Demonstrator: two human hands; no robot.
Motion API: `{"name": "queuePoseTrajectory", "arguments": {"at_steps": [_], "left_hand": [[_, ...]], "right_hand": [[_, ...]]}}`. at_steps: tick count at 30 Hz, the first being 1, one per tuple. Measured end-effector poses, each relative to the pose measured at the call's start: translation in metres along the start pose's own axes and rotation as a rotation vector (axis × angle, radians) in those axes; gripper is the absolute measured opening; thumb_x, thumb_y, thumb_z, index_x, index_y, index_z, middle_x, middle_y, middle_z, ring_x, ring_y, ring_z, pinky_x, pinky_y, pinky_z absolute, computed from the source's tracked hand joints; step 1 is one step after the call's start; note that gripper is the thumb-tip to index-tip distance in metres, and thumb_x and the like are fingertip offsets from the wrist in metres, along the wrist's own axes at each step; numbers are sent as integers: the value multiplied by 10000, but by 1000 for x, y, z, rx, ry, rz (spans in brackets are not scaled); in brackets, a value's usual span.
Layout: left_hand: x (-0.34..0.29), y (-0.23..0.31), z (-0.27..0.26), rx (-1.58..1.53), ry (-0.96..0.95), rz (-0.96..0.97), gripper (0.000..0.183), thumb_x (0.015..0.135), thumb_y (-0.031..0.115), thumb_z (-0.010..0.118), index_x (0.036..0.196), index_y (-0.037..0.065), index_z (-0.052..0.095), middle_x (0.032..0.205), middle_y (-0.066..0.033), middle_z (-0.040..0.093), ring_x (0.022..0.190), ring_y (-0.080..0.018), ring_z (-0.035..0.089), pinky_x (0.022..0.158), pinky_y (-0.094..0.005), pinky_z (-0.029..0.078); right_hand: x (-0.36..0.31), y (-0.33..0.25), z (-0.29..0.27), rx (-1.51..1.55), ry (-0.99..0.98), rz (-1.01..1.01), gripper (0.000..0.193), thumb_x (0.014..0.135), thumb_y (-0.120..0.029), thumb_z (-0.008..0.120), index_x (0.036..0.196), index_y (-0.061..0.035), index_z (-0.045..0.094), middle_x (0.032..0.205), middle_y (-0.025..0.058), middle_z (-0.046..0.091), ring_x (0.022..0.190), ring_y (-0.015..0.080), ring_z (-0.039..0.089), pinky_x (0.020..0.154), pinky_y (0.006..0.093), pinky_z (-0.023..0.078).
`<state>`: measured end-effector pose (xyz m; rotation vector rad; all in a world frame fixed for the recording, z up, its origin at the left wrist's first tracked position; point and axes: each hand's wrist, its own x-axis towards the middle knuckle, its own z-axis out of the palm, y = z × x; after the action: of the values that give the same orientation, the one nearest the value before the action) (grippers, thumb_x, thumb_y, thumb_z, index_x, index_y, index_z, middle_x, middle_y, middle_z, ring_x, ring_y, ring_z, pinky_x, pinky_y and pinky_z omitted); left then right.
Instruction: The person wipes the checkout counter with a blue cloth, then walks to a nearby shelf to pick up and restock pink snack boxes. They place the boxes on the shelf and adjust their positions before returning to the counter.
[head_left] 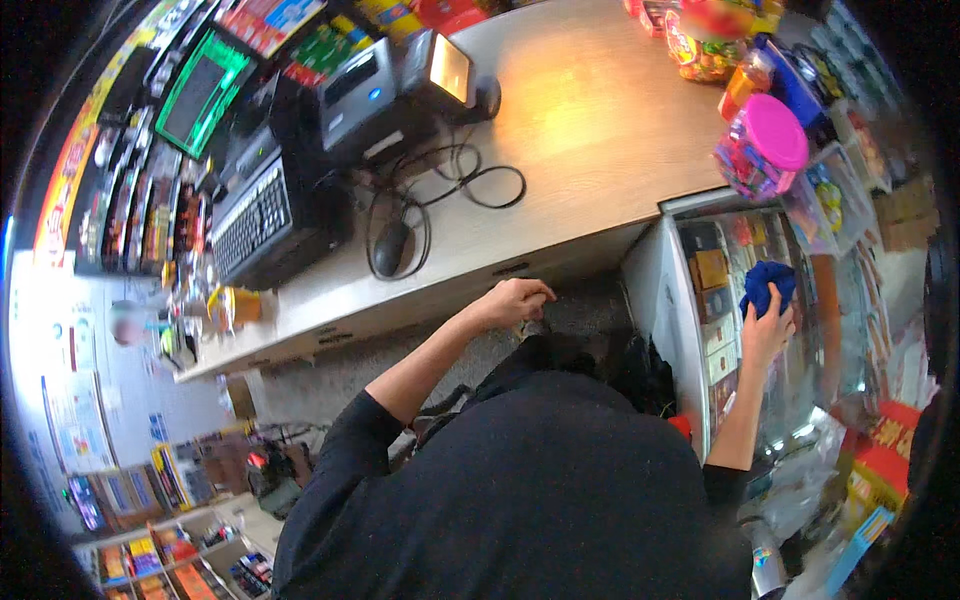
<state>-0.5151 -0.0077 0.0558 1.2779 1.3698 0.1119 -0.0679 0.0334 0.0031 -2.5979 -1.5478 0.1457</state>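
Note:
My right hand (768,328) grips a bunched dark blue cloth (767,288) and presses it on the glass top of a display case (838,335) at the right. Small boxes (712,270) show through the glass under and beside the hand. My left hand (515,304) hangs in front of the wooden counter's front edge, its fingers curled in. Nothing shows in the left hand, which is apart from the counter (590,140).
On the counter stand a keyboard (252,225), a black mouse (391,247) with looped cables, and a lit device (440,70). A pink-lidded candy jar (765,145) and a clear plastic bin (835,200) sit at the glass case's far end. Plastic bags (800,490) lie nearer.

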Motion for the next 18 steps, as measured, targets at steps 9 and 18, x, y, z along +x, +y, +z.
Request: {"name": "queuePoseTrajectory", "arguments": {"at_steps": [9, 18], "left_hand": [[81, -180, 31, -1508, 251, -181, 318, 978, 317, 540, 1163, 58, 559, 1078, -134, 632, 972, -303, 628, 800, -462, 531], [96, -162, 46, -1842, 307, -131, 235, 973, 295, 573, 900, 74, 540, 820, -95, 580, 755, -271, 617, 635, -452, 491]], "right_hand": [[-28, -125, -68, 445, -31, -540, 413, 913, -289, 636, 1290, -128, 584, 1410, 160, 470, 1316, 320, 429, 1086, 426, 346], [-148, -193, -54, 457, -272, -628, 241, 913, -175, 615, 1119, -59, 661, 1233, 156, 597, 1189, 300, 553, 1015, 383, 414]]}}
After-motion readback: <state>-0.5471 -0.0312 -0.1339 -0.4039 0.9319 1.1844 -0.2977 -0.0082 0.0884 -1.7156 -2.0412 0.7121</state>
